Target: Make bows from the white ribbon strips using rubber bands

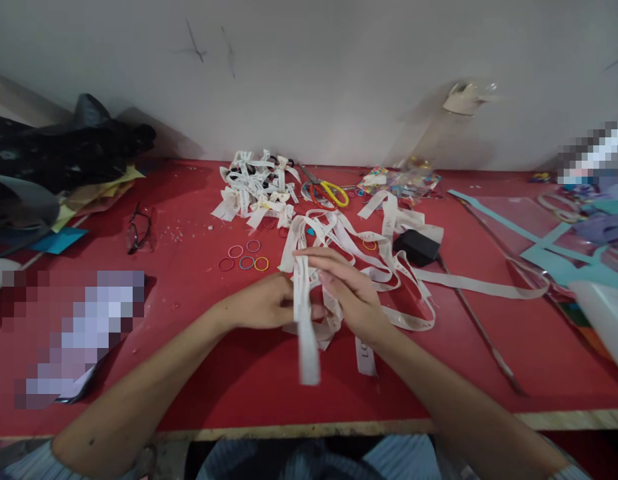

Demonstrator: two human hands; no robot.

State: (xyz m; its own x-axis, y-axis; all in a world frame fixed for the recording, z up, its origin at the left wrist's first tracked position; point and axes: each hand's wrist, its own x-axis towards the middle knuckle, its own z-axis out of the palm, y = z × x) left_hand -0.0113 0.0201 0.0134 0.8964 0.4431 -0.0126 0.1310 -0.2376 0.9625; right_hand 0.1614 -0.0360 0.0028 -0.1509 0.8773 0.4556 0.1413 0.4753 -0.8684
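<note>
Between my hands a white printed ribbon (303, 293) hangs down, its lower end blurred by motion. My left hand (269, 303) is closed on it from the left, with its fingertips hidden behind the strip. From the right, my right hand (356, 300) pinches the ribbon, its fingers reaching across the top of the fold. More loose printed ribbon (409, 320) lies in loops beside and behind my right hand. Several small coloured elastic bands (261, 264) rest on the red table, beyond my left hand.
Behind the hands are a pile of tied white ribbon pieces (259, 177) and scissors (333, 193) with red and yellow handles. A black block (416, 247) and a thin rod (481, 327) lie right. Glasses (139, 229) and a blurred-out phone (89, 340) are left.
</note>
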